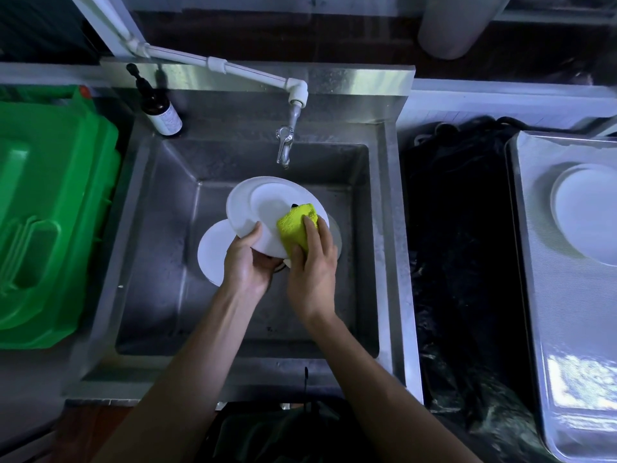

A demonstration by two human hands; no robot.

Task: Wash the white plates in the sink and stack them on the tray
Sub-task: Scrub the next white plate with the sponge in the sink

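1. The left hand (248,262) grips the near rim of a white plate (263,208), thumb curled over the top edge, holding it tilted above the basin of the steel sink (160,235).
2. The right hand (312,275) holds a yellow-green sponge (295,225), fingers curled over it, pressing it against the right part of the plate's face.
3. A second white plate (213,252) lies lower in the sink, partly hidden under the held plate and the left hand; a grey rim of something shows at the right behind the sponge, too hidden to identify.
4. The tap (285,145) hangs over the far side of the basin, fed by a white pipe (233,70).
5. A dark pump bottle (158,108) stands on the sink's far-left corner.
6. A green plastic bin (50,212) sits left of the sink.
7. On the right, a steel tray (547,295) carries one white plate (591,212), well apart from the sink, with black plastic sheeting (457,245) between them.
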